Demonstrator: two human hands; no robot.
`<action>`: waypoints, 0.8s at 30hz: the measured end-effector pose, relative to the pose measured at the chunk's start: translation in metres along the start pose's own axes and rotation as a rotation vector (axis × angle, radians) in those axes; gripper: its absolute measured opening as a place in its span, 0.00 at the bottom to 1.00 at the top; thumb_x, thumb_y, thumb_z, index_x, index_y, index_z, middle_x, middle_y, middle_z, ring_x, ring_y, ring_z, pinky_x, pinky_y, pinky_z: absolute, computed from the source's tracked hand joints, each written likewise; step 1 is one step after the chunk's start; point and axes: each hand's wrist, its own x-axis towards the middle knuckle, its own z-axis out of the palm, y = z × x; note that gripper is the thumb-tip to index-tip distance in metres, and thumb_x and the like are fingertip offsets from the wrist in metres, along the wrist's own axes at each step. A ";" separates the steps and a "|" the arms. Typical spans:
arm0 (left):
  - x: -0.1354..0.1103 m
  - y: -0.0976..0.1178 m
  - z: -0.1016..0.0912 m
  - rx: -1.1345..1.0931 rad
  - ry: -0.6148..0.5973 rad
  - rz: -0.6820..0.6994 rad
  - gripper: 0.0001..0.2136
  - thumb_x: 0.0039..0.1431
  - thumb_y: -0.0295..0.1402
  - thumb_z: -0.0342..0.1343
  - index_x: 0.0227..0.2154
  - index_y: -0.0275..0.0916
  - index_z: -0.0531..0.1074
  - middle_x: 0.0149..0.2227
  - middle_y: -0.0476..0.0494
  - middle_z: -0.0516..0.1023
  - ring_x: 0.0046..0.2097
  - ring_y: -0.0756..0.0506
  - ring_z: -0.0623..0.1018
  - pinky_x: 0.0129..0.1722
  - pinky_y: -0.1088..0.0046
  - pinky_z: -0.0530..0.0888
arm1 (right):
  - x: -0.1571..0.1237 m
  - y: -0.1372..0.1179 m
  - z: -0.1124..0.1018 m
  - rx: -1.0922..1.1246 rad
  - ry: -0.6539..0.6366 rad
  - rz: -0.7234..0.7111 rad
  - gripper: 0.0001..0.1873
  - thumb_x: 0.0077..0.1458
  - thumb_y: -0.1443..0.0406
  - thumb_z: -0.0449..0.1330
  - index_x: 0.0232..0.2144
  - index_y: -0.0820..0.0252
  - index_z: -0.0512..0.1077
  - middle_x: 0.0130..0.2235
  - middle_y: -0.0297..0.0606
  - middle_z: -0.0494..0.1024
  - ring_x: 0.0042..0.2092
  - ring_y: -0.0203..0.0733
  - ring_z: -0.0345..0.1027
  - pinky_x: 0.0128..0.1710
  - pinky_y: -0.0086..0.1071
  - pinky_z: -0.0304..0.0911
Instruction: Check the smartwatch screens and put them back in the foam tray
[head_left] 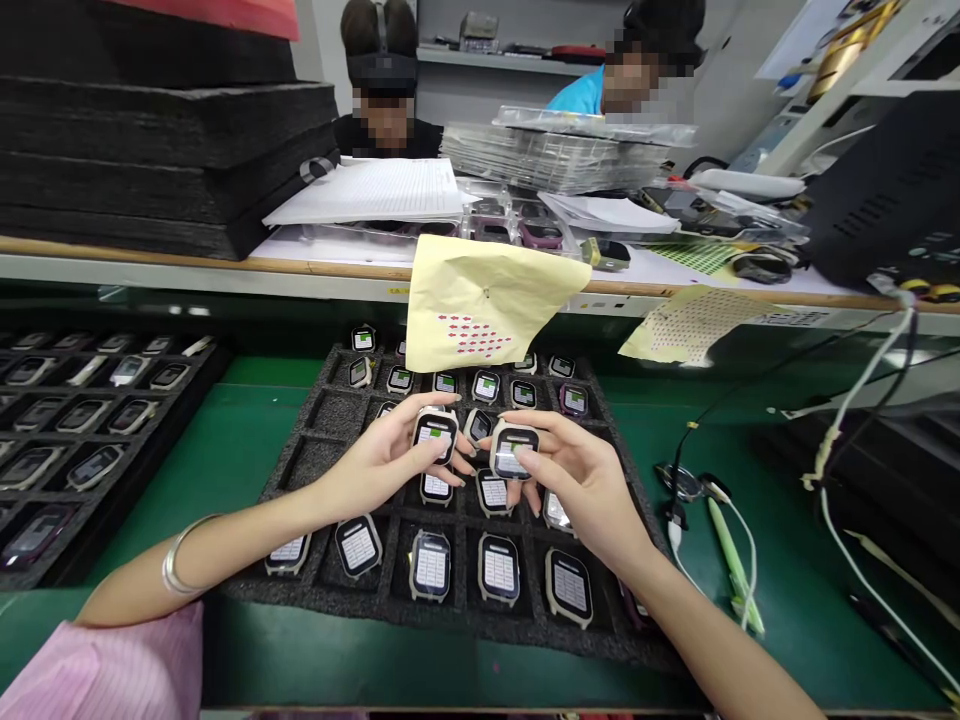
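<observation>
My left hand [409,440] grips a smartwatch body [435,428] with a lit screen, thumb on its face. In my right hand [574,465] is a second smartwatch body [513,448], pale-framed, its screen lit too and my thumb resting on the glass. Both are held up side by side, apart from each other, above a black foam tray [330,455]. Lit watches lie in the tray's compartments, among them one [499,568] in the front row. A few compartments at the left hold none. My hands hide part of the middle rows.
A second foam tray [214,365] of watches lies at the left. Yellow sheets with red arrows [487,300] hang from the shelf edge. Thick black foam blocks [150,150] are stacked on the shelf. Cables and a green pen [727,550] lie right. Two people sit opposite.
</observation>
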 end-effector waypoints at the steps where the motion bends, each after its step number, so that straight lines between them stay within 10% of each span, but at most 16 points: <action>1: 0.000 0.000 0.000 0.003 0.003 0.003 0.19 0.62 0.32 0.54 0.54 0.38 0.61 0.40 0.39 0.76 0.40 0.43 0.79 0.40 0.64 0.79 | -0.001 -0.001 0.000 0.019 -0.017 0.002 0.16 0.58 0.65 0.62 0.48 0.61 0.70 0.38 0.44 0.79 0.24 0.37 0.71 0.16 0.26 0.63; 24: -0.003 0.000 -0.002 0.003 0.008 0.047 0.22 0.56 0.27 0.59 0.53 0.38 0.62 0.40 0.41 0.76 0.41 0.44 0.78 0.40 0.66 0.79 | 0.002 0.003 0.002 0.033 0.043 0.015 0.14 0.59 0.63 0.61 0.47 0.61 0.71 0.37 0.44 0.80 0.23 0.40 0.73 0.16 0.28 0.65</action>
